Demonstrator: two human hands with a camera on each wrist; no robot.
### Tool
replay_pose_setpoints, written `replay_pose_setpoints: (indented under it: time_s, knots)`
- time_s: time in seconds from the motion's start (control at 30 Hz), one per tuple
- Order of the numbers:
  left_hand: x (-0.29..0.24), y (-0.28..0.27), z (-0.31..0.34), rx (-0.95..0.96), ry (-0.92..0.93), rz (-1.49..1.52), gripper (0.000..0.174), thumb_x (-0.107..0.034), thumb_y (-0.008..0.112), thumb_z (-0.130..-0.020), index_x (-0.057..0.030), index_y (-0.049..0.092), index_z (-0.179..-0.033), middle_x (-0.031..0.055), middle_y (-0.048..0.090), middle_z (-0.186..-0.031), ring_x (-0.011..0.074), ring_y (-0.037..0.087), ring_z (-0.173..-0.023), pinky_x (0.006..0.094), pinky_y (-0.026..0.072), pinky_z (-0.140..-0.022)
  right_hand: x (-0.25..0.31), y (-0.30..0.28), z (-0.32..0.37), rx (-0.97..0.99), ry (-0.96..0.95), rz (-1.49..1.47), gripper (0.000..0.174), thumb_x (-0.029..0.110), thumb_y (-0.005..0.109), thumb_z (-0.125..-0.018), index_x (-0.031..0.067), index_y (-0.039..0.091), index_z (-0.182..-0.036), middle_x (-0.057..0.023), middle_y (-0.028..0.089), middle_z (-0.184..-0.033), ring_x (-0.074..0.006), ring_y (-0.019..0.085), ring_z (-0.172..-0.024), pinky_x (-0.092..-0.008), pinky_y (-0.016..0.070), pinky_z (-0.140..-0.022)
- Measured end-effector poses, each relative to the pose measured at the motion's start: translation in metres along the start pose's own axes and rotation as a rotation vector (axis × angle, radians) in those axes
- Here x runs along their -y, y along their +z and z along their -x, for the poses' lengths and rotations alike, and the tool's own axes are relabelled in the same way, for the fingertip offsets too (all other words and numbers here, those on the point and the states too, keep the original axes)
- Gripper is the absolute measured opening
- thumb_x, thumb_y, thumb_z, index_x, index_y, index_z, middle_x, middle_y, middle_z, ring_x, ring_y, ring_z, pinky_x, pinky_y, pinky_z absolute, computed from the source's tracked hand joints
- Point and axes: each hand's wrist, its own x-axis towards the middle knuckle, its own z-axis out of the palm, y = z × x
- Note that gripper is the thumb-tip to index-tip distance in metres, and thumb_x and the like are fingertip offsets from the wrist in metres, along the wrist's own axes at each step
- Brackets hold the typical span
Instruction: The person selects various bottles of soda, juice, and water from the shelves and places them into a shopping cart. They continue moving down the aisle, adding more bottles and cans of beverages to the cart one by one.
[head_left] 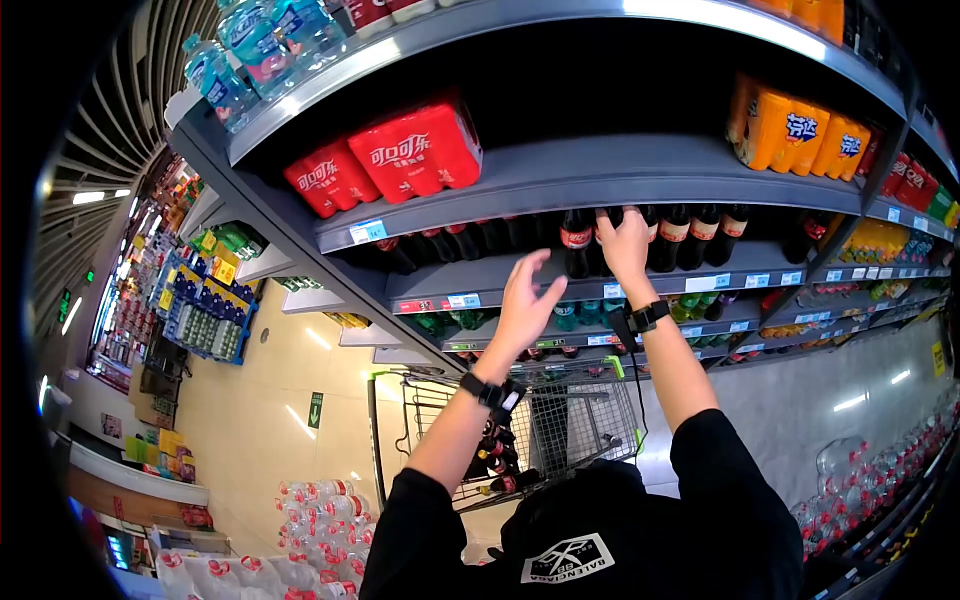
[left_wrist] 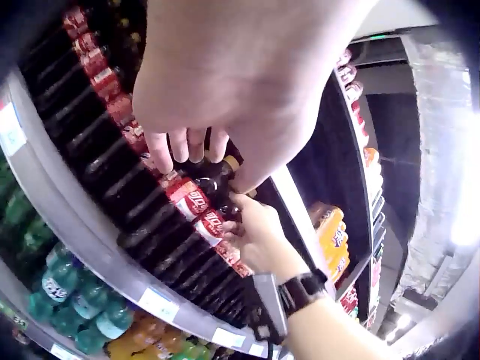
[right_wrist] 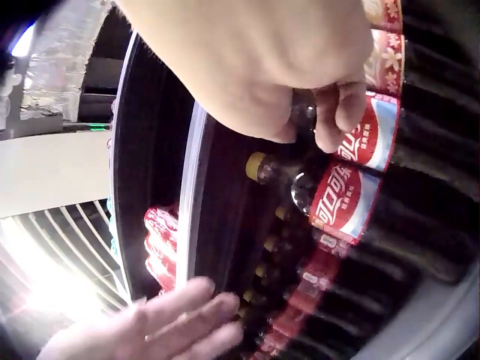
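Note:
My right hand (head_left: 626, 245) reaches into the lower shelf with its fingers curled round the neck of a cola bottle (right_wrist: 369, 135). Another cola bottle (head_left: 577, 238), with a red label and a yellowish cap, stands right beside it. In front of that bottle my left hand (head_left: 528, 302) hovers with spread, relaxed fingers and nothing in them. More cola bottles (head_left: 704, 232) stand in a row to the right. In the left wrist view, the right hand (left_wrist: 259, 234) shows at the bottle tops, beyond the left fingers.
Red cola packs (head_left: 418, 150) and orange soda packs (head_left: 797, 128) sit on the shelf (head_left: 600, 170) above. A shopping cart (head_left: 590, 405) with several bottles stands below my arms. Wrapped clear bottles (head_left: 325, 525) are stacked on the floor behind at left.

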Motion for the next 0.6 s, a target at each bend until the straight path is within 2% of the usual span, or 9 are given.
replay_pose_setpoints:
  time_s: [0.13,0.17,0.2,0.27,0.33,0.4,0.5,0.57,0.6]
  knots:
    - [0.014,0.037,-0.072,-0.146,0.153,-0.003,0.060,-0.019,0.075,-0.092,-0.0017,0.048,-0.142,0.0167,0.059,-0.131,0.0296,0.057,-0.125,0.0434,0.0478,-0.102,0.012,-0.017,0.007,0.079,-0.046,0.022,0.041,0.029,0.070,-0.092,0.0014,0.065,-0.123,-0.0232,0.069,-0.116,-0.0453,0.065,-0.105,-0.0493,0.0529,-0.088]
    - [0.010,0.043,-0.085,-0.146,0.185,0.000,0.059,-0.018,0.075,-0.092,0.0008,0.047,-0.141,0.0201,0.059,-0.131,0.0332,0.063,-0.115,0.0443,0.0499,-0.099,0.013,-0.020,0.009,0.085,-0.052,-0.007,0.041,0.029,0.071,-0.092,0.0023,0.065,-0.123,-0.0213,0.069,-0.117,-0.0439,0.065,-0.105,-0.0476,0.0535,-0.088]
    - [0.006,0.050,-0.096,-0.047,0.078,0.302,0.052,-0.020,0.070,-0.097,0.0016,0.050,-0.140,0.0167,0.063,-0.132,0.0261,0.061,-0.119,0.0390,0.0475,-0.101,0.014,-0.023,0.012,0.093,-0.058,-0.035,0.041,0.028,0.072,-0.091,0.0032,0.066,-0.123,-0.0195,0.070,-0.117,-0.0426,0.066,-0.105,-0.0459,0.0542,-0.087]
    - [0.000,0.059,-0.113,-0.085,-0.084,0.220,0.042,-0.017,0.070,-0.097,0.0039,0.058,-0.131,0.0156,0.069,-0.121,0.0231,0.066,-0.108,0.0353,0.0503,-0.096,0.017,-0.029,0.017,0.107,-0.058,-0.066,0.040,0.028,0.073,-0.090,0.0038,0.066,-0.122,-0.0176,0.070,-0.116,-0.0412,0.067,-0.105,-0.0443,0.0547,-0.086]
    - [0.028,0.073,-0.128,-0.188,0.102,0.157,0.034,-0.016,0.071,-0.096,0.0041,0.063,-0.122,0.0146,0.072,-0.114,0.0224,0.068,-0.102,0.0351,0.0519,-0.091,0.019,-0.032,0.024,0.073,-0.092,-0.123,0.037,0.028,0.077,-0.089,0.0049,0.068,-0.117,-0.0134,0.072,-0.114,-0.0374,0.069,-0.101,-0.0397,0.0556,-0.084]
    - [0.037,0.079,-0.123,-0.283,0.200,0.092,0.029,-0.017,0.073,-0.095,0.0032,0.065,-0.115,0.0133,0.072,-0.110,0.0218,0.068,-0.099,0.0338,0.0514,-0.089,0.021,-0.038,0.033,0.149,-0.099,-0.143,0.038,0.029,0.079,-0.087,0.0049,0.070,-0.115,-0.0126,0.072,-0.115,-0.0353,0.070,-0.099,-0.0382,0.0560,-0.083]
    - [0.011,0.062,-0.070,-0.318,0.049,0.125,0.028,-0.020,0.074,-0.095,0.0016,0.065,-0.110,0.0105,0.069,-0.109,0.0197,0.066,-0.097,0.0327,0.0517,-0.087,0.013,-0.043,0.049,0.231,-0.156,-0.104,0.041,0.026,0.084,-0.084,0.0076,0.072,-0.119,-0.0100,0.071,-0.125,-0.0263,0.073,-0.097,-0.0330,0.0571,-0.075]
    - [0.022,0.059,-0.031,-0.423,0.121,0.245,0.022,-0.010,0.076,-0.092,-0.0003,0.066,-0.108,0.0121,0.070,-0.116,0.0245,0.064,-0.114,0.0359,0.0490,-0.100,0.009,-0.047,0.060,0.260,-0.325,-0.042,0.041,0.022,0.085,-0.082,0.0071,0.073,-0.118,-0.0081,0.070,-0.129,-0.0205,0.073,-0.094,-0.0290,0.0572,-0.068]
    - [0.030,0.054,-0.011,-0.465,0.176,0.246,0.021,-0.006,0.076,-0.091,-0.0012,0.066,-0.108,0.0130,0.069,-0.118,0.0268,0.063,-0.121,0.0377,0.0473,-0.105,0.010,-0.050,0.066,0.316,-0.333,-0.038,0.041,0.018,0.086,-0.080,0.0048,0.073,-0.116,-0.0103,0.070,-0.129,-0.0238,0.074,-0.097,-0.0312,0.0590,-0.074]
